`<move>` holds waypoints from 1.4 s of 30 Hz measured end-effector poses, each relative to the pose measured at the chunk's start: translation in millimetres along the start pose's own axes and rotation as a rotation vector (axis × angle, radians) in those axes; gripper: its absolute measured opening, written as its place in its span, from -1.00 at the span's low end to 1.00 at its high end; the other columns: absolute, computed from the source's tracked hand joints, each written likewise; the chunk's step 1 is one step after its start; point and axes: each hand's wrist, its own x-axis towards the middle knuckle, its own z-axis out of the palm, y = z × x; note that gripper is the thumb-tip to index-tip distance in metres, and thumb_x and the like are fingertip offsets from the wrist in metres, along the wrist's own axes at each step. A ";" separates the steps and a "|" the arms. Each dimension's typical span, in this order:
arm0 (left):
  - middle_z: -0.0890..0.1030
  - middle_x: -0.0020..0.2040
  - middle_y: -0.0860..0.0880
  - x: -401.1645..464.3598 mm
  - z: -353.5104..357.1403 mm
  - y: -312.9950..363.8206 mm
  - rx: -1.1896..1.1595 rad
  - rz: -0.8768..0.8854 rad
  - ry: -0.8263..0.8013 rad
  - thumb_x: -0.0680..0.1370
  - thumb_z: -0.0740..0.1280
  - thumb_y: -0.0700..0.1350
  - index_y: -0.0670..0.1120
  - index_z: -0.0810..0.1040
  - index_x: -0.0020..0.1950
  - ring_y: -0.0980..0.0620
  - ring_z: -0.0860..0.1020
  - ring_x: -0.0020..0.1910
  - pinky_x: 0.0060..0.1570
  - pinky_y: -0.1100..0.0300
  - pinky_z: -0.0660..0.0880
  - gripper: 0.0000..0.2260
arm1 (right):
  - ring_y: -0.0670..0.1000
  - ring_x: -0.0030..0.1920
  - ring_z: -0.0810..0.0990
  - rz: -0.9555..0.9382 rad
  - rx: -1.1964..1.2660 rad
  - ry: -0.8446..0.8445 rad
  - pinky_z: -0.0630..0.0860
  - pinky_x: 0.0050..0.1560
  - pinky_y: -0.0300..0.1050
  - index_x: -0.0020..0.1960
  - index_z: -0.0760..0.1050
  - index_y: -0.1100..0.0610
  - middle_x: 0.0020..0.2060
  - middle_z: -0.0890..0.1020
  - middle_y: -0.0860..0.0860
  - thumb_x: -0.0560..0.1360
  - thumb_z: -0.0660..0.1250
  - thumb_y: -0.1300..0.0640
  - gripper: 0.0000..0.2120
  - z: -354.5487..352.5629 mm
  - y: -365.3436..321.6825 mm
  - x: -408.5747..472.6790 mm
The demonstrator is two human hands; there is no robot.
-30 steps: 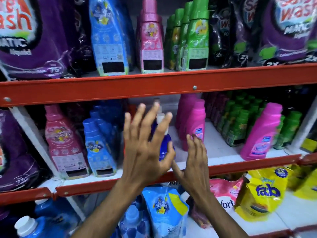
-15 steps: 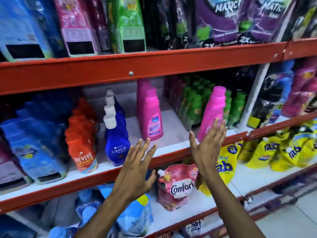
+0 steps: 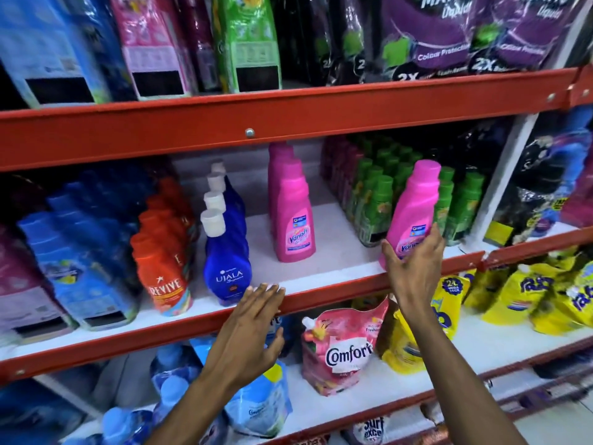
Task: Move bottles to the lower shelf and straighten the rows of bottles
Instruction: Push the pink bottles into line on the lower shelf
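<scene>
A lone pink Vanish bottle [image 3: 414, 200] leans to the left at the front edge of the middle shelf [image 3: 321, 279]. My right hand [image 3: 414, 268] grips its lower part, thumb on the left side and fingers on the right. A short row of the same pink bottles [image 3: 293, 216] stands further left and deeper on the shelf. Beside it run a row of blue Ujala bottles [image 3: 226, 261] and a row of orange Revive bottles [image 3: 167, 264]. My left hand [image 3: 253, 322] is spread flat, holding nothing, its fingertips at the red shelf rail below the Ujala bottles.
Green bottles [image 3: 378, 200] are packed behind the held bottle. Blue bottles [image 3: 80, 252] fill the shelf's left. Tall pouches [image 3: 253, 46] stand on the top shelf. Below lie a Comfort pouch [image 3: 340, 345], yellow pouches [image 3: 526, 297] and blue pouches [image 3: 256, 403]. A white upright [image 3: 500, 175] divides the bays.
The view has swung right along the shelf. My right hand rose from open air onto the lone pink bottle and closed on it. My left hand dropped to the shelf rail.
</scene>
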 end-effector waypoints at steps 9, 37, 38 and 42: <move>0.35 0.58 -0.01 -7.3 -3.3 -4.3 -0.030 -0.031 0.025 0.57 0.37 -0.04 -0.05 0.30 0.58 0.02 0.25 0.60 0.62 0.17 -0.08 -0.41 | 0.23 0.26 0.50 -0.135 0.081 -0.118 0.51 0.16 0.07 0.43 0.27 0.27 0.27 0.48 0.22 0.35 0.56 -0.17 -0.13 14.3 -61.2 -49.0; 0.65 0.26 -0.05 -42.7 -30.6 -40.2 0.136 0.200 0.258 0.46 0.43 -0.09 -0.04 0.61 0.27 -0.10 0.61 0.22 0.19 0.04 0.58 -0.63 | 0.21 0.37 0.37 -0.308 0.175 -0.053 0.31 0.43 0.03 0.46 0.29 0.23 0.38 0.41 0.23 0.40 0.55 -0.06 -0.21 33.6 -116.6 -123.6; 0.67 0.21 -0.04 -46.8 -33.5 -45.5 0.127 0.191 0.316 0.47 0.42 -0.11 -0.04 0.63 0.21 -0.08 0.62 0.16 0.13 0.04 0.58 -0.69 | 0.16 0.36 0.40 -0.360 0.234 -0.012 0.29 0.43 -0.09 0.42 0.35 0.22 0.34 0.44 0.21 0.42 0.53 0.00 -0.31 32.2 -121.8 -131.2; 0.69 0.00 -0.02 -65.9 -44.9 -68.9 0.058 0.056 0.563 0.47 0.43 -0.19 -0.07 0.65 0.01 -0.05 0.63 0.00 -0.03 0.01 0.58 -0.87 | -0.15 0.20 0.47 -0.561 0.473 -0.020 0.36 0.33 -0.30 0.18 0.55 0.21 0.11 0.57 0.09 0.48 0.44 0.27 -0.71 35.4 -144.9 -165.4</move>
